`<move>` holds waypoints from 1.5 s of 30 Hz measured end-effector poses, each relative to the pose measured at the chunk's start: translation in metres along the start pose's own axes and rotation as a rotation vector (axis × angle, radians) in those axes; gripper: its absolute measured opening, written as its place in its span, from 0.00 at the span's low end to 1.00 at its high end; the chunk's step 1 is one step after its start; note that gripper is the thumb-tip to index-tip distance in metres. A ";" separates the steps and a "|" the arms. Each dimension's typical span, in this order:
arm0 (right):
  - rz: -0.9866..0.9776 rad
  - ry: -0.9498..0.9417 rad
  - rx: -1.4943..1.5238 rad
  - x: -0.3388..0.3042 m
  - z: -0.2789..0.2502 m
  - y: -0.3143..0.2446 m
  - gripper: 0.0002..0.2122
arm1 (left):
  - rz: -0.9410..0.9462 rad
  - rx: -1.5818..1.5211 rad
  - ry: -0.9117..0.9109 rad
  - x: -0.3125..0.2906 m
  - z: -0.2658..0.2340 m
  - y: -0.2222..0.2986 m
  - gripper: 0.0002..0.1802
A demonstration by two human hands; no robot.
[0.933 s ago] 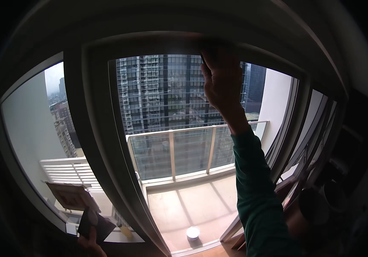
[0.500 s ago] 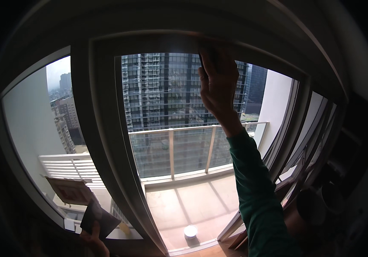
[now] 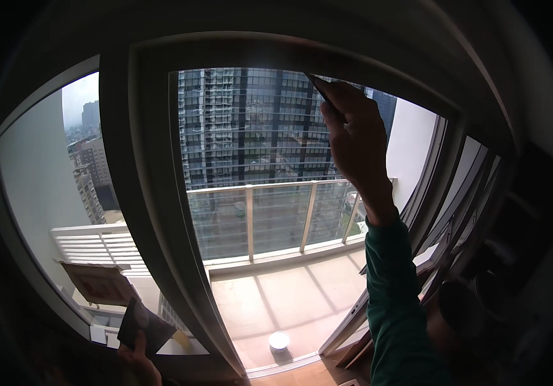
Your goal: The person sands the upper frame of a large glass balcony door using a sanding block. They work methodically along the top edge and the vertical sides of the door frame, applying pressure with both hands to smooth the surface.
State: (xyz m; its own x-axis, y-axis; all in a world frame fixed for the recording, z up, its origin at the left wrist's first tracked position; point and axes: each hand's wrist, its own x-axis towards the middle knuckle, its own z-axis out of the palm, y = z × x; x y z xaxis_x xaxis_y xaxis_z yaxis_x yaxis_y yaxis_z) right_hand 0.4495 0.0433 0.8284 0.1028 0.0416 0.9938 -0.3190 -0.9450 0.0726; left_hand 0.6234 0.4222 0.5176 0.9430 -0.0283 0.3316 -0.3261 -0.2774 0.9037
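My right hand [image 3: 359,138], at the end of a green sleeve, is raised near the top of the door frame [image 3: 244,53]. Its fingers close on a thin dark flat piece [image 3: 320,87], whose tip reaches the lower edge of the frame's top bar. Whether it touches the frame, I cannot tell. Low on the left, my left hand [image 3: 138,361] grips a dark flat sheet [image 3: 151,329], thumb on its face. Just above that sheet is a brownish flat panel [image 3: 99,283] with a pale reddish patch, by the left window. Deep shade hides most of the left arm.
Beyond the doorway lies a sunlit balcony floor [image 3: 289,289] with a round white container [image 3: 279,341]. A glass railing [image 3: 276,219] closes its far side, with tall buildings behind. Window panels [image 3: 444,231] stand to the right, above dark pots [image 3: 460,305].
My right hand has come down and to the right, away from the top bar, with the thin dark piece now showing clearly. The left hand keeps its hold on the dark sheet.
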 end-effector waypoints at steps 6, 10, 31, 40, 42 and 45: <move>0.398 -0.074 0.229 0.020 -0.036 0.042 0.12 | -0.166 -0.516 -0.042 0.015 0.013 -0.022 0.21; 0.140 0.012 -0.011 0.055 -0.012 0.069 0.08 | -0.196 -0.586 -0.097 0.017 0.010 -0.029 0.21; 0.686 0.104 0.476 0.008 -0.006 0.010 0.14 | -0.216 -0.169 -0.135 -0.007 0.006 -0.046 0.15; 0.337 0.122 0.226 0.048 -0.001 0.049 0.12 | -0.175 -0.405 -0.126 -0.027 -0.014 0.002 0.18; 0.305 0.162 0.192 0.058 0.009 0.042 0.11 | -0.241 -0.415 -0.144 -0.029 -0.017 0.008 0.19; 0.124 0.127 0.211 0.071 0.041 0.020 0.09 | -0.296 -0.358 -0.144 -0.028 -0.016 0.001 0.21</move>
State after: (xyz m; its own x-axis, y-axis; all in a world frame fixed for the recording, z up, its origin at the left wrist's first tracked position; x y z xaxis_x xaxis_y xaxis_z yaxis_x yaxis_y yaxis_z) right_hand 0.4887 0.0140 0.8966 -0.0477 -0.0504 0.9976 -0.1175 -0.9915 -0.0557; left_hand 0.5956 0.4383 0.5140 0.9901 -0.1374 0.0282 -0.0210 0.0533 0.9984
